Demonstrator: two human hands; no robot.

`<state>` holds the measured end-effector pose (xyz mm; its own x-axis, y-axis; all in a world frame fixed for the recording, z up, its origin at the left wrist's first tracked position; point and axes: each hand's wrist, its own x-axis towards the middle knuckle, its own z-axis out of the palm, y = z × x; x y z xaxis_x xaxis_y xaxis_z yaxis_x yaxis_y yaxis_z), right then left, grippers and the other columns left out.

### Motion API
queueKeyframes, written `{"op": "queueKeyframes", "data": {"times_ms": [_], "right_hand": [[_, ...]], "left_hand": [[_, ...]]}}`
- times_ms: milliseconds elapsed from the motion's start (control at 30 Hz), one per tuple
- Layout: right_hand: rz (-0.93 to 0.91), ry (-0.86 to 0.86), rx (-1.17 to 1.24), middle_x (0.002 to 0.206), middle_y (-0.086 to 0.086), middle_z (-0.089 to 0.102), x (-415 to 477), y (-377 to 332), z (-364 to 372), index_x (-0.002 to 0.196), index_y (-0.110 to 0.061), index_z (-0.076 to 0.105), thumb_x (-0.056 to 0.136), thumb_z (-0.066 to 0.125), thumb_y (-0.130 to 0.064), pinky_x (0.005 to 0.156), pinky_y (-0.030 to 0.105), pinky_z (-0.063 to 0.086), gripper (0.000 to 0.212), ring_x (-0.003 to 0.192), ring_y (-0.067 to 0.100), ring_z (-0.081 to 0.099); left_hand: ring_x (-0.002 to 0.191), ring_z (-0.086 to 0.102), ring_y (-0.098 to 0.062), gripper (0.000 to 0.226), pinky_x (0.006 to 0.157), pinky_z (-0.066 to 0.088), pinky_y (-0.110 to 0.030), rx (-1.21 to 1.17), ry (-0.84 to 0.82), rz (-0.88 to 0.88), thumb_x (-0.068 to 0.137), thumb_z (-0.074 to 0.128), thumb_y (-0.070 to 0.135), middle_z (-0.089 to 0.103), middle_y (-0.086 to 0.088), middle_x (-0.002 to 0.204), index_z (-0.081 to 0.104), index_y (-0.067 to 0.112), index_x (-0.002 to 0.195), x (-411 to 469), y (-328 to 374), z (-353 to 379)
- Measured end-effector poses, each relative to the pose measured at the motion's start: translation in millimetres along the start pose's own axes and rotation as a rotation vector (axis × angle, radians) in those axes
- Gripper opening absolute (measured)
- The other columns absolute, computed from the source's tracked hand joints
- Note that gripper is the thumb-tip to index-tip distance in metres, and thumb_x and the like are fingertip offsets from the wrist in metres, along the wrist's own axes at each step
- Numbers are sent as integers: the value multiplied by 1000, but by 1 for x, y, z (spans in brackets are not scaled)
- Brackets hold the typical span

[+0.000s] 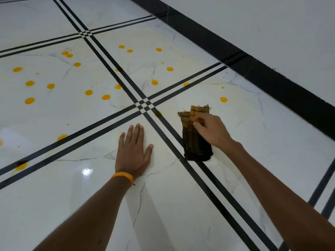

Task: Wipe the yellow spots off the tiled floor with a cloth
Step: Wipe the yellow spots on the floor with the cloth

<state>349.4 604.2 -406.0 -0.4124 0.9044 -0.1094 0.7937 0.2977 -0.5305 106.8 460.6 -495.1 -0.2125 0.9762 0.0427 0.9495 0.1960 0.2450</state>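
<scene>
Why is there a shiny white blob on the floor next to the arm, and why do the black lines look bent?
Head view: the blob is glare, a light mirrored in the glossy tiled floor, just left of the left hand. The wide-angle lens bows the black lines. The right hand on the cloth looks slightly blurred.

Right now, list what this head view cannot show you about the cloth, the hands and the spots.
- Floor under the cloth: covered, so any spots beneath are hidden.
- Right hand fingertips: curled and blurred; grip unclear.
- Floor beneath the flat left hand: hidden.
- Yellow spot at the left edge: cut off.
- Small specks: too small to judge.
</scene>
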Motion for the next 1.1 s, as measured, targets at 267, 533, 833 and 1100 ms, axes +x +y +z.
{"op": "queueKeyframes", "data": {"times_ms": [267,533,833,1100], "right_hand": [[-60,59,-370,169,8,10,-5,16,68,161,-9,13,101,6,-53,127,46,9,74,157,23,8],[-97,40,-368,168,14,15,45,-28,84,159,-4,15,102,7,-59,126,47,13,80,156,28,12],[176,147,-374,164,19,25,60,42,33,157,1,20,98,6,-61,125,50,16,86,153,32,21],[-308,-27,-405,169,6,11,1,-6,76,161,-10,13,104,10,-56,127,45,10,74,157,20,6]], "left_hand": [[155,1,-22,74,126,6,-46,14,-15,-21,99,18,55,6,-5,167,6,13,159,-1,2,-2],[155,-3,-18,68,126,7,-46,-24,-28,-40,101,17,47,4,-2,167,6,15,159,-3,4,-6],[155,-3,-18,65,126,8,-47,-54,-47,-46,102,21,41,4,-3,167,5,14,159,-4,4,-8],[154,-5,-16,66,125,8,-45,-49,-39,-52,102,22,42,2,-2,167,4,14,159,-3,5,-10]]}}
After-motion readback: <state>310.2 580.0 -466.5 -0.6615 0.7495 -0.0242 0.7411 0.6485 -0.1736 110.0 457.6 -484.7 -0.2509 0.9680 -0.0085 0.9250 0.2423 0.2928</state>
